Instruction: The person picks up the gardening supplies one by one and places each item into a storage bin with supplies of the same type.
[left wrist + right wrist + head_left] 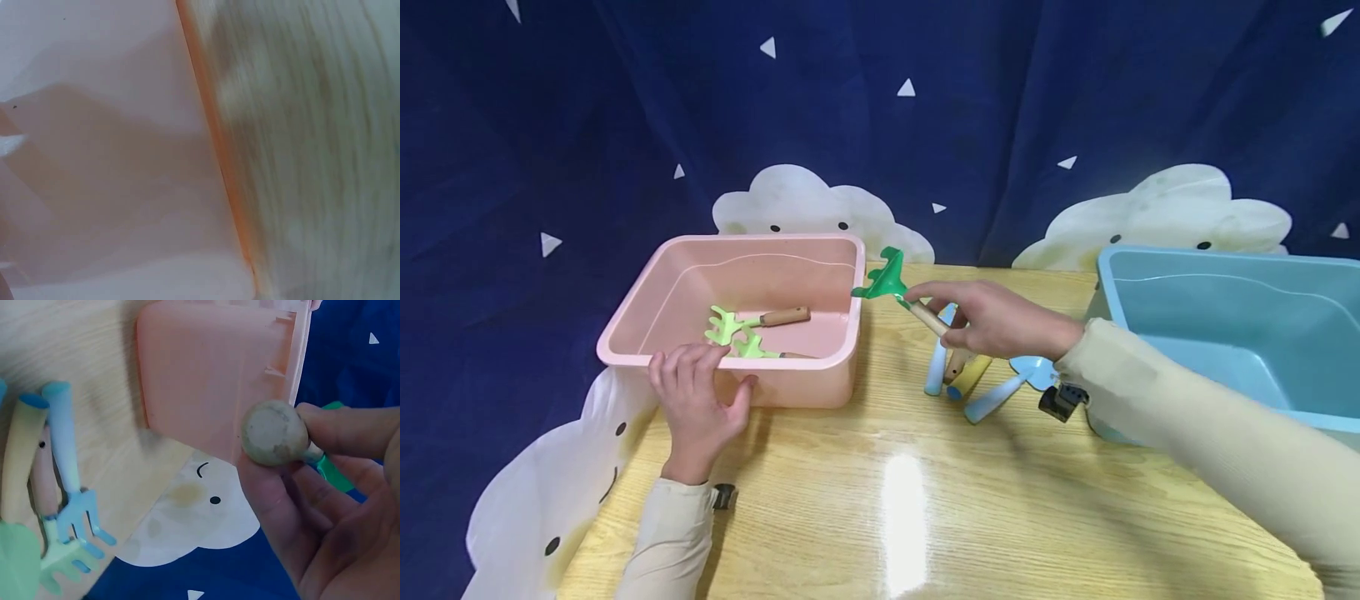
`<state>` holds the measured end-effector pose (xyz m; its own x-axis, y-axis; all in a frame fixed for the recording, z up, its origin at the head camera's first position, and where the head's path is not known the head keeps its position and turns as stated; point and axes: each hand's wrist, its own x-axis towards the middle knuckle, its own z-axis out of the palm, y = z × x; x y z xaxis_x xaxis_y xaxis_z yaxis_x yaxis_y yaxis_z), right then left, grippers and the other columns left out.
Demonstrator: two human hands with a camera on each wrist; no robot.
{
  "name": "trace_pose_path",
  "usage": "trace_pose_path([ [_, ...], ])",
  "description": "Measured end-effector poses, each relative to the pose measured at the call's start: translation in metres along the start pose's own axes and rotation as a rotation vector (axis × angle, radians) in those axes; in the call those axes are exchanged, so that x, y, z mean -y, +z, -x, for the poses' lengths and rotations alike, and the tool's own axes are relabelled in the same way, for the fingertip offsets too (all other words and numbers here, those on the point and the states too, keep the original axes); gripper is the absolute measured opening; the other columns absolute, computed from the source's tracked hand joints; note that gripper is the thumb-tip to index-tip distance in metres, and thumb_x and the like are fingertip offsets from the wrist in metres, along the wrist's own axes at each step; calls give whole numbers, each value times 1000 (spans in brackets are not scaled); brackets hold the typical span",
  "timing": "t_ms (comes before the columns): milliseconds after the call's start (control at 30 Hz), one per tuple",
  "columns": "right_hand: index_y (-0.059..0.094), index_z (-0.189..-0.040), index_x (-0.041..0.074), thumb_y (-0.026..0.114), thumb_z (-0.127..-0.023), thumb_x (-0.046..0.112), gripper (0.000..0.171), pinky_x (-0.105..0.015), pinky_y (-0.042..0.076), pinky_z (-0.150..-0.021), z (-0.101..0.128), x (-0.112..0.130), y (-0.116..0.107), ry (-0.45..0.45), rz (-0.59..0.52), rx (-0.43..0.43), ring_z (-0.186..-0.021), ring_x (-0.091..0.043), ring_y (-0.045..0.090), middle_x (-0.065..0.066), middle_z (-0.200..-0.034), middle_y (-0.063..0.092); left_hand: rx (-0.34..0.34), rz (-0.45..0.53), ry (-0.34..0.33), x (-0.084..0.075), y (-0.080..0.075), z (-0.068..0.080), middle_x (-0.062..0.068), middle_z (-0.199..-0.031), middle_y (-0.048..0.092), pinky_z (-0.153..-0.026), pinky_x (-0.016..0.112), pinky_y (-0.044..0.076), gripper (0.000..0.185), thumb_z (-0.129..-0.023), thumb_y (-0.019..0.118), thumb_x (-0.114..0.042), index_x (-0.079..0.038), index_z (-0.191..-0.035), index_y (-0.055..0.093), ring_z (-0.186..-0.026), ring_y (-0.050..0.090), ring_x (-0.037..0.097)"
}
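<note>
My right hand (992, 317) pinches the pale handle of a green hand rake (883, 279). Its tines point left, close to the right rim of a pink plastic bin (790, 379). From the right wrist view, the rounded handle end (274, 433) shows between thumb and fingers. My left hand (696, 408) holds the bin's near rim, fingers hooked over the edge and thumb on the outside. Inside the bin lie two light green hand rakes with wooden handles, one rake (722, 325) behind the other rake (751, 343).
Under and beside my right hand, several small garden tools lie on the wooden table (820, 500), among them a blue trowel (992, 400), a yellow handle (970, 377) and a blue fork (62, 434). A blue bin (1195, 367) stands at right. A dark blue curtain (850, 125) hangs behind.
</note>
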<state>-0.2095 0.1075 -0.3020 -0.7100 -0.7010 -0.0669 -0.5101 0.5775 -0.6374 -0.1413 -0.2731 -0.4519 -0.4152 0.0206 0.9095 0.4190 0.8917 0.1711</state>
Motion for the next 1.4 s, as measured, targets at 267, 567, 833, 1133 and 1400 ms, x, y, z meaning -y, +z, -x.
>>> trace_pose_path([
  [267, 49, -143, 24, 63, -88, 0, 62, -30, 56, -68, -6, 10, -14, -15, 46, 28, -90, -17, 74, -10, -126, 66, 4, -5, 1, 0, 2, 0, 18, -102, 57, -115, 49, 16, 47, -70, 69, -26, -2, -110, 62, -105, 46, 38],
  [567, 50, -142, 21, 61, -88, -2, 60, -27, 57, -65, -14, 30, -23, -76, 100, 44, -86, -15, 74, -6, -122, 68, -3, -3, -9, -1, 2, 2, 18, -102, 57, -116, 47, 15, 46, -71, 68, -27, -2, -108, 63, -105, 46, 38],
  [833, 52, -140, 24, 56, -87, -4, 60, -29, 54, -67, -36, 56, -25, -134, 136, 42, -75, -10, 72, -6, -121, 69, -5, -2, -9, -3, 2, 0, 18, -102, 56, -115, 48, 15, 46, -71, 68, -27, -2, -109, 62, -104, 45, 37],
  [1133, 56, -140, 29, 56, -85, -6, 66, -27, 50, -63, -78, 68, -16, -247, 158, 20, -84, -14, 69, -2, -120, 71, -13, -2, 2, -3, 3, -2, 19, -102, 56, -113, 53, 18, 46, -70, 68, -25, -1, -109, 61, -104, 45, 38],
  [1400, 56, -141, 28, 56, -82, -10, 71, -23, 48, -71, -111, 85, 0, -169, 140, 36, -99, -15, 63, -2, -118, 72, 10, -7, -27, -3, -2, 0, 19, -103, 56, -114, 53, 17, 47, -71, 68, -25, -1, -110, 61, -105, 45, 39],
])
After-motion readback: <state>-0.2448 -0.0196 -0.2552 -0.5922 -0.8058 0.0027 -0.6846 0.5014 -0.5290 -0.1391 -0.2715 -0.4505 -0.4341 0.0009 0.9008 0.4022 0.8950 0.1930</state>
